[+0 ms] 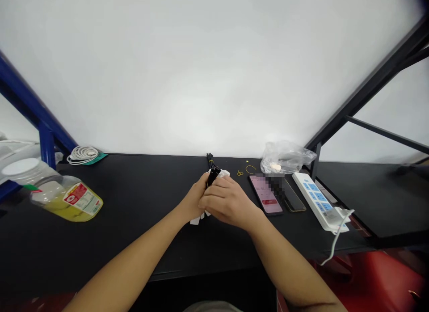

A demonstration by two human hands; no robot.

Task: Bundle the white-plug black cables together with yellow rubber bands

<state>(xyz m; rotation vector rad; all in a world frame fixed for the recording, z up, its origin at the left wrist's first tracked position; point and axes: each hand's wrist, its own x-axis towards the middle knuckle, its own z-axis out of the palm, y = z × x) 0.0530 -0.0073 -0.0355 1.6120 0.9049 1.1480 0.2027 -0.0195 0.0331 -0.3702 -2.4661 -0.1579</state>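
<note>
In the middle of the table [140,191], my left hand [195,199] is closed around a bundle of thin black cords [213,174], whose dark ends stick up between my hands. My right hand [229,204] wraps over the same bundle from the right, its fingers curled against my left hand. White tag-like pieces [195,221] poke out below my hands, and more white shows behind my right fingers. Just beyond lies another black cord bundle [210,159] bound with a yellow tie. What lies inside my grip is mostly hidden.
Yellow twist ties [240,173] lie to the right, near a clear plastic bag [286,155]. Further right are two phones [266,196] and a white power strip [318,200]. A plastic jar of yellow liquid [72,200] and a coiled white cable [83,154] are left.
</note>
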